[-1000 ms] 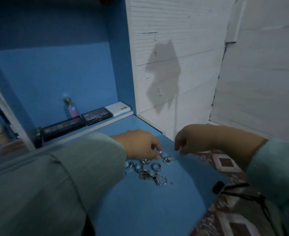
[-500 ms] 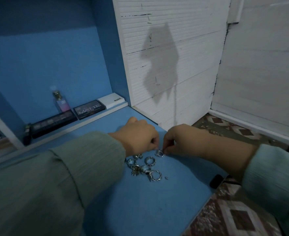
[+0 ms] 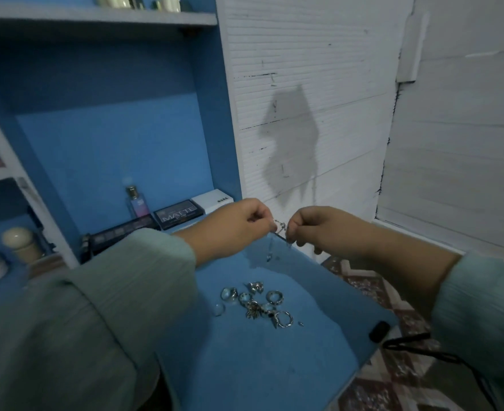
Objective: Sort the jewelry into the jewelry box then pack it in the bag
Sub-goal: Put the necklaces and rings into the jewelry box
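Blue desk top (image 3: 274, 366), set into a blue alcove with a white ribbed wall at 1 o'clock and patterned floor at 4 o'clock.

Item 1, nearest: a loose pile of silver rings (image 3: 256, 305) on the desk, just below centre at 6 o'clock from the hands; one small stud-like bit (image 3: 301, 323) lies just beside it at 3 o'clock. A black cord with a dark tab (image 3: 379, 331) hangs at the desk's right edge.

Item 2: left hand (image 3: 239, 225) and right hand (image 3: 319, 229), lifted above the desk and near each other, each pinching an end of a small silver piece (image 3: 281, 229), probably a fine chain or clasp; a pendant-like drop (image 3: 269, 257) dangles below. Detail is too small to name it surely.

Handling note: the step seems to be untangling or fastening this piece before boxing. Best worked low over the desk, with light tension, so a dropped part lands on blue and not on the floor.

Item 3, far: a perfume bottle (image 3: 136, 203), a "MATTE" palette (image 3: 178, 218), a white box (image 3: 212, 198) and a long dark palette (image 3: 120, 235) at 11 o'clock.

Neither jewelry box nor bag is in view; both must be found first.
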Tool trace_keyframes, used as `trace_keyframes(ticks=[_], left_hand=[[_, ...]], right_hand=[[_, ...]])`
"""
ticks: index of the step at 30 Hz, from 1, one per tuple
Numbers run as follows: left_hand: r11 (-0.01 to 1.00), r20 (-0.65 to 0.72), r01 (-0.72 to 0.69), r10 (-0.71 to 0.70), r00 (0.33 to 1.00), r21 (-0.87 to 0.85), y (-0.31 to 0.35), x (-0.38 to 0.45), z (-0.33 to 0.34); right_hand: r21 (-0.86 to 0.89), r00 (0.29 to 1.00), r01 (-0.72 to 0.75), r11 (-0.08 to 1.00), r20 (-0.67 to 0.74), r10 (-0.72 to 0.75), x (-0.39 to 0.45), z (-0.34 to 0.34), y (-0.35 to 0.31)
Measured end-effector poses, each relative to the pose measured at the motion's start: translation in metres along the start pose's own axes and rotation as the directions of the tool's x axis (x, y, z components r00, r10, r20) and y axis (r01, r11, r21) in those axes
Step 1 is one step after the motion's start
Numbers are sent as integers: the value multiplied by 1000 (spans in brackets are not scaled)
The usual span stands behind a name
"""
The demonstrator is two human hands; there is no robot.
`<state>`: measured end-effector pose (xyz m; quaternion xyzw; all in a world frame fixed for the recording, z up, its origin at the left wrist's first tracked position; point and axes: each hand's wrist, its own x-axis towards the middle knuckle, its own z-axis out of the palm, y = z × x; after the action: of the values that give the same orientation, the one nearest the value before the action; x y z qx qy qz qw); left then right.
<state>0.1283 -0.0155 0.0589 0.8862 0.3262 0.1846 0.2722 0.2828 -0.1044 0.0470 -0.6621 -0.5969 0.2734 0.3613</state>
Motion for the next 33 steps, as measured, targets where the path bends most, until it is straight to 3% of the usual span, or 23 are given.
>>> trace_keyframes(ticks=[8,15,23,33], left_hand=[[917,-84,45,-85,993,-396,26,-36,-25],[690,-47,80,-163,986,-719,52,-78,-38],[328,-171,-94,-212,962,-940,57,-119,-57],[215,-378,-323,-314,871,-922,62,-141,-76]], right_hand=[[469,1000,8,883,-5,-7,-19,2,-46],[751,997,-64,657,78,8,-35,16,-76],[858,996,-89,505,62,69,-51,24,-97],[799,994,-45,599,94,-51,-68,39,-103]])
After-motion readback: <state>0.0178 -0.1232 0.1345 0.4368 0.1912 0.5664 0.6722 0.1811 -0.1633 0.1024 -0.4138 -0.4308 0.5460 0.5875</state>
